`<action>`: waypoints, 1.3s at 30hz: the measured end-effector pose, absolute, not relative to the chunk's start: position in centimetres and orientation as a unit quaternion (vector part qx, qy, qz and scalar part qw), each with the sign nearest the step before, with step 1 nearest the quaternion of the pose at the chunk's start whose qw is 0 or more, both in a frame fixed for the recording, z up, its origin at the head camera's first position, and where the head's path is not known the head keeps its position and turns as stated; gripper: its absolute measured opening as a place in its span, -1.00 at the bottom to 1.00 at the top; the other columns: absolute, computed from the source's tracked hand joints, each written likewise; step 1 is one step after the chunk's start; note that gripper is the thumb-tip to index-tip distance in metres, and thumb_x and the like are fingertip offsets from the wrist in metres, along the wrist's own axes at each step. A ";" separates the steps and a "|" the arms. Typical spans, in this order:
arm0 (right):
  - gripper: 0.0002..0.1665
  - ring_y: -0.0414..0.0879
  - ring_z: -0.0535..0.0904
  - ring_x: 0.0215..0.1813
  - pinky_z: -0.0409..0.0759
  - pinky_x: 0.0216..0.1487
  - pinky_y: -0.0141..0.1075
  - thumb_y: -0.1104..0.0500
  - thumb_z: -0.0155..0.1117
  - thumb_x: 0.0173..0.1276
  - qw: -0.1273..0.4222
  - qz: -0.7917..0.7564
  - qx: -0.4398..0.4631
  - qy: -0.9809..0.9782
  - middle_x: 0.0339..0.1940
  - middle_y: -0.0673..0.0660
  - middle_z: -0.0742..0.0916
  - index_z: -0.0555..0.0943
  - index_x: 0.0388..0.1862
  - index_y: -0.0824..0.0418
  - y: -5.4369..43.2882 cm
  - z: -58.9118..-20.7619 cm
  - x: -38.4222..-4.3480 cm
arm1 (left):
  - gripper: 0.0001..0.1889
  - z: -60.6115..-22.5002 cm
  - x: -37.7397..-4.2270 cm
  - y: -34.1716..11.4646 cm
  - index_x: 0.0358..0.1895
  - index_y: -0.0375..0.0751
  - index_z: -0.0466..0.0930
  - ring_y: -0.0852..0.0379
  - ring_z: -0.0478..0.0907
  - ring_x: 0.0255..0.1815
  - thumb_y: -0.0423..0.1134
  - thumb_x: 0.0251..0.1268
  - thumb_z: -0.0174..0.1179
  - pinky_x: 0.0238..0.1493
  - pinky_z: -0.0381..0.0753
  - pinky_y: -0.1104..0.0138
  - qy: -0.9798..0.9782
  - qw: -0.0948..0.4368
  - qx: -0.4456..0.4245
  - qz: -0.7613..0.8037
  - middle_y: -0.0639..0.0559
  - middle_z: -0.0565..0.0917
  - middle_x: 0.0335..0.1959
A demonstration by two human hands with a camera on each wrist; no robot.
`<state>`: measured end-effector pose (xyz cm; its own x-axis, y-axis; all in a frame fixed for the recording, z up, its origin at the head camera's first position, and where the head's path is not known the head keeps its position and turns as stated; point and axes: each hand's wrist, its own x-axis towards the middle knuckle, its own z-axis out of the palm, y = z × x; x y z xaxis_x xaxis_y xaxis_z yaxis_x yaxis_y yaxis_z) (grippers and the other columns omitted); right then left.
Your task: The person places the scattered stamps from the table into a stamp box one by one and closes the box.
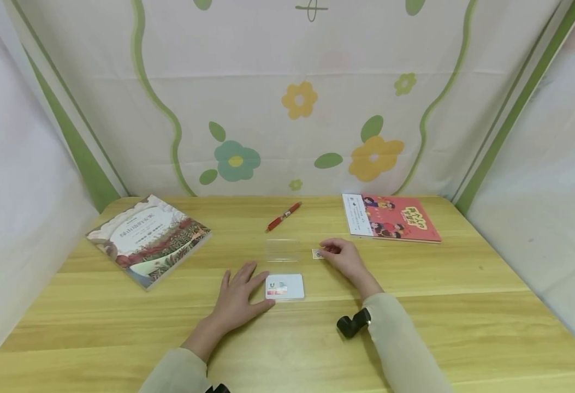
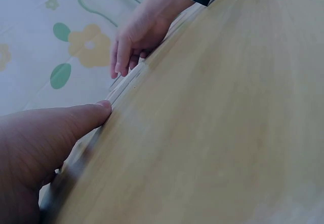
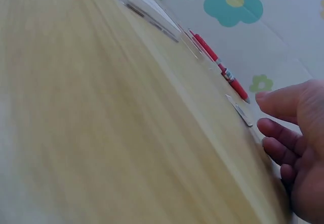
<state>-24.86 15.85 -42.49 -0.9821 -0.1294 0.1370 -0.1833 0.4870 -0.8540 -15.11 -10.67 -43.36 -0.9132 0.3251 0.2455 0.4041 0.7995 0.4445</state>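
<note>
A clear flat case with a white printed card (image 1: 292, 286) in it lies on the table in front of the person. My left hand (image 1: 238, 300) rests spread on the table at the case's left side, thumb and forefinger at its edges; in the left wrist view the thumb (image 2: 83, 120) reaches its rim. Beyond the case lies a transparent lid-like piece (image 1: 282, 250). To its right is a small white printed card (image 1: 315, 254), partly covered by my right hand (image 1: 346, 259). The right wrist view shows that small card (image 3: 239, 111) flat on the table, apart from the loosely bent fingers.
A red pen (image 1: 284, 216) lies behind the transparent piece. One illustrated book (image 1: 149, 237) is at the left of the wooden table (image 1: 464, 305). A red book (image 1: 400, 218) sits at the back right. Flowered cloth (image 1: 267, 60) hangs behind, with pale cloth at both sides.
</note>
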 end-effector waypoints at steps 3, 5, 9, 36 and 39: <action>-0.76 -0.08 0.45 -0.35 0.41 -0.31 -0.30 0.25 0.29 0.05 0.031 0.490 0.096 -0.866 -0.37 0.11 0.59 0.60 -0.26 0.31 15.8 -42.7 -24.9 | -0.35 -43.4 -15.1 -10.6 0.15 -0.05 0.36 -0.06 0.00 0.27 0.20 -0.03 0.11 0.15 -0.27 -0.09 -0.945 0.080 -0.192 -0.252 -0.16 0.18 0.24; -0.76 -0.07 0.44 -0.33 0.40 -0.28 -0.28 0.25 0.28 0.05 0.033 0.483 0.099 -0.869 -0.33 0.13 0.58 0.60 -0.26 0.32 15.7 -42.8 -24.8 | -0.35 -43.3 -15.2 -10.6 0.15 -0.04 0.36 -0.06 0.00 0.27 0.20 -0.03 0.11 0.15 -0.27 -0.08 -0.945 0.080 -0.192 -0.252 -0.16 0.18 0.24; -0.75 -0.07 0.43 -0.30 0.39 -0.24 -0.24 0.24 0.29 0.04 0.035 0.457 0.103 -0.883 -0.31 0.12 0.56 0.61 -0.25 0.30 15.7 -42.8 -24.8 | -0.34 -43.4 -15.2 -10.4 0.15 -0.05 0.36 -0.06 0.00 0.27 0.21 -0.03 0.10 0.15 -0.27 -0.08 -0.945 0.079 -0.192 -0.253 -0.16 0.18 0.24; -0.84 -0.07 0.39 -0.29 0.36 -0.22 -0.21 0.19 0.26 0.08 0.046 0.365 0.125 -0.922 -0.37 0.06 0.51 0.58 -0.33 0.20 15.2 -42.7 -24.6 | -0.34 -43.3 -15.0 -10.6 0.14 -0.07 0.38 -0.09 0.03 0.26 0.20 -0.04 0.13 0.14 -0.25 -0.10 -0.946 0.082 -0.192 -0.250 -0.18 0.20 0.23; -0.86 -0.08 0.38 -0.30 0.35 -0.23 -0.22 0.18 0.25 0.09 0.057 0.357 0.131 -0.923 -0.38 0.05 0.51 0.57 -0.35 0.19 15.2 -42.9 -24.6 | -0.34 -43.4 -15.1 -10.6 0.14 -0.06 0.37 -0.08 0.02 0.26 0.20 -0.04 0.12 0.14 -0.26 -0.10 -0.946 0.080 -0.191 -0.250 -0.17 0.19 0.23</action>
<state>-24.60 15.20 -42.92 -0.9591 -0.2015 0.1988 -0.2828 0.7109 -0.6440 -15.06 -10.57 -43.35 -0.9139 0.3216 0.2477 0.4020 0.8019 0.4421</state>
